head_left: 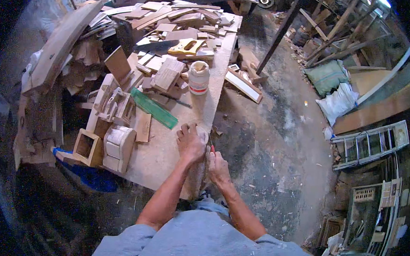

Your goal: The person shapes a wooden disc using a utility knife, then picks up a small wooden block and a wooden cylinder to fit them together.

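My left hand (pixel 192 143) presses down on the right edge of the workbench (pixel 163 170), its fingers apart over the surface. Just beyond its thumb side a small pale piece (pixel 204 133) shows at the edge, mostly covered by the hand. Close beside it, below the edge, my right hand (pixel 218 168) is closed around a slim tool with a red handle (pixel 212 148). The tool's thin tip points up along the bench edge; its exact kind is too small to make out. A white jar with a red label (pixel 198 77) stands ahead of both hands.
Left of the hands lie a green strip (pixel 153 107), a wooden block (pixel 169 74) and hollow wooden frames (pixel 88 147). A yellow-handled saw (pixel 186 47) rests before heaped offcuts (pixel 179 21). Sacks (pixel 337 102) and a ladder (pixel 370 144) lie across the floor at right.
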A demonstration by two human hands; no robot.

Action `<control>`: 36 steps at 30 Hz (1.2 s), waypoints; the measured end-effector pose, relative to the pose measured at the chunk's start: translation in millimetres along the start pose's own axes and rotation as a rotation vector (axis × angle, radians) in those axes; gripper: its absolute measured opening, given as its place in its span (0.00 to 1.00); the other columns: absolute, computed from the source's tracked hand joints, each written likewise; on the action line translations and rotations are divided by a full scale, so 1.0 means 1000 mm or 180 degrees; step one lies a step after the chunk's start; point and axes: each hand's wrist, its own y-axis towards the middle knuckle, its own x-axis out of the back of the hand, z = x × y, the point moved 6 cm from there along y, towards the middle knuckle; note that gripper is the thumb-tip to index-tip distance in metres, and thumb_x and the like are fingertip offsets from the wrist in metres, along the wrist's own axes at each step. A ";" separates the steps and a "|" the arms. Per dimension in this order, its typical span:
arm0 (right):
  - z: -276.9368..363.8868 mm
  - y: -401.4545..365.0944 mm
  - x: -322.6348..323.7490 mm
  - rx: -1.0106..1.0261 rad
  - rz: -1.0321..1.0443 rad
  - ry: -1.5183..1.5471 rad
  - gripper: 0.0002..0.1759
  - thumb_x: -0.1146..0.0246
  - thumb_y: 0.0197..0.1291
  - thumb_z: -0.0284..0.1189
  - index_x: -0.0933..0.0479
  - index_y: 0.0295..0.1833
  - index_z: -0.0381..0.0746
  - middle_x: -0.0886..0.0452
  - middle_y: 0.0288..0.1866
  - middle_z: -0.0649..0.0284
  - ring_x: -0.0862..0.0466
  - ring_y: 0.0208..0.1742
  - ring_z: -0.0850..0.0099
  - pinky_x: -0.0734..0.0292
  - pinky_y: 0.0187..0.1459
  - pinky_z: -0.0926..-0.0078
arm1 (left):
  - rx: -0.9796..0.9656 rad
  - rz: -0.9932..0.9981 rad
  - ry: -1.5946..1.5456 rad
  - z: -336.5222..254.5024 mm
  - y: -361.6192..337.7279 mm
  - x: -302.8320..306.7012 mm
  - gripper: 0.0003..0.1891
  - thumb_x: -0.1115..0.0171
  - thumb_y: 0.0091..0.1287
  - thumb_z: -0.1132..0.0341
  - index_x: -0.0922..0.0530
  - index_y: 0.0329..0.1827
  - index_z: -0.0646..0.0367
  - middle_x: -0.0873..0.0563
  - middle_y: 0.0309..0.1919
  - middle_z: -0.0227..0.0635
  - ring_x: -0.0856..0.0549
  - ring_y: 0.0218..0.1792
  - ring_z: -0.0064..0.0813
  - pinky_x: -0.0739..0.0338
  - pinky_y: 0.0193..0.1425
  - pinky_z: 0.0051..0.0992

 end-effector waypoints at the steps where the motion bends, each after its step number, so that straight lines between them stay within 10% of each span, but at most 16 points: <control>1: -0.001 0.002 -0.002 -0.0012 0.0035 -0.0120 0.24 0.56 0.74 0.45 0.29 0.42 0.33 0.21 0.37 0.33 0.22 0.44 0.33 0.30 0.42 0.40 | -0.0119 -0.0167 0.0013 0.001 -0.001 -0.002 0.28 0.39 0.64 0.55 0.31 0.65 0.56 0.31 0.61 0.47 0.30 0.60 0.51 0.32 0.61 0.50; 6: -0.018 0.010 -0.004 0.1310 -0.0452 -0.0376 0.24 0.55 0.74 0.48 0.30 0.41 0.36 0.22 0.25 0.47 0.21 0.26 0.43 0.28 0.29 0.49 | -0.0174 -0.0186 -0.0021 0.001 0.003 0.003 0.25 0.37 0.64 0.55 0.29 0.59 0.58 0.28 0.56 0.47 0.28 0.58 0.51 0.29 0.58 0.49; 11: -0.062 0.025 0.020 0.0125 0.0203 0.1089 0.23 0.56 0.74 0.53 0.32 0.39 0.45 0.34 0.19 0.71 0.35 0.15 0.78 0.39 0.16 0.74 | -0.0003 -0.0332 -0.0274 0.029 -0.001 0.007 0.22 0.39 0.65 0.54 0.28 0.51 0.63 0.25 0.52 0.48 0.25 0.55 0.50 0.28 0.55 0.48; 14: -0.063 0.014 0.025 -0.0076 0.0287 0.1115 0.23 0.56 0.74 0.54 0.31 0.39 0.45 0.35 0.19 0.73 0.37 0.14 0.82 0.41 0.14 0.77 | 0.0283 -0.0282 -0.0866 0.046 0.005 0.011 0.22 0.37 0.65 0.54 0.27 0.50 0.64 0.25 0.54 0.50 0.25 0.56 0.50 0.28 0.55 0.48; 19: -0.057 -0.007 0.016 0.0221 -0.0022 0.0838 0.24 0.55 0.75 0.51 0.28 0.41 0.41 0.31 0.21 0.67 0.31 0.18 0.77 0.33 0.20 0.72 | -0.1242 -0.0534 -0.0652 0.016 -0.019 0.042 0.32 0.31 0.57 0.53 0.29 0.60 0.64 0.29 0.63 0.50 0.32 0.65 0.50 0.34 0.66 0.46; 28: -0.005 -0.012 0.003 0.0051 0.0092 0.0199 0.22 0.54 0.74 0.44 0.28 0.44 0.34 0.21 0.39 0.36 0.23 0.47 0.34 0.29 0.44 0.48 | -0.1497 -0.0195 -0.0334 0.020 -0.021 0.020 0.42 0.23 0.46 0.54 0.28 0.67 0.53 0.29 0.65 0.39 0.34 0.67 0.49 0.37 0.69 0.48; 36: -0.036 0.009 -0.007 0.0452 0.0117 0.0222 0.23 0.55 0.74 0.48 0.30 0.46 0.36 0.23 0.28 0.51 0.22 0.29 0.52 0.27 0.33 0.58 | -0.1841 -0.0280 -0.0886 0.017 -0.019 0.028 0.33 0.26 0.52 0.55 0.24 0.59 0.62 0.22 0.55 0.45 0.24 0.58 0.47 0.29 0.62 0.40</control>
